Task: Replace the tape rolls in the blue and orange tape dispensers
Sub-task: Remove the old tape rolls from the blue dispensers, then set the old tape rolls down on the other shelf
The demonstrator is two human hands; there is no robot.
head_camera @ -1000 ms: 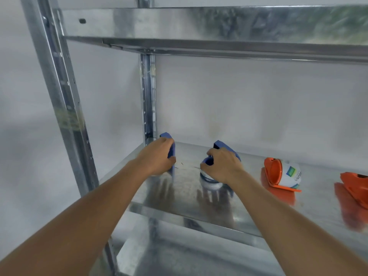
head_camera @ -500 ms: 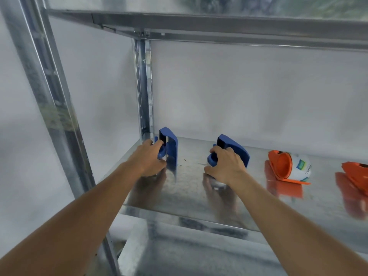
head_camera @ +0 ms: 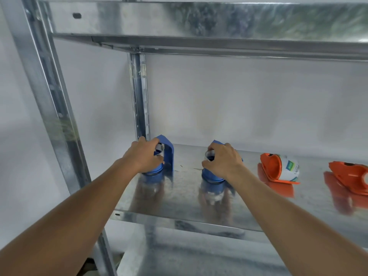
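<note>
Head view shows two blue tape dispensers standing on a metal shelf [head_camera: 249, 206], one under each hand. The left hand [head_camera: 144, 156] curls its fingers around the left blue dispenser [head_camera: 167, 156], and a white tape roll [head_camera: 159, 151] is partly visible between the fingers and the blue body. The right hand [head_camera: 223, 161] grips the top of the right blue dispenser [head_camera: 213, 176] in the same manner; its roll is almost hidden by the fingers.

To the right of the right hand lies an orange dispenser [head_camera: 272, 168] on its side with a white roll [head_camera: 289, 169] in it, and further right, at the picture edge, a second orange dispenser [head_camera: 350, 179]. Behind the left hand stands the upright post [head_camera: 140, 96] of the rack.

I judge that the rolls are now being worked out of the blue dispensers. The shelf is smooth metal, so a dispenser may slide or tip if the pull goes sideways. Working both hands together leaves no hand to steady either dispenser, so a roll could jam or drop.
</note>
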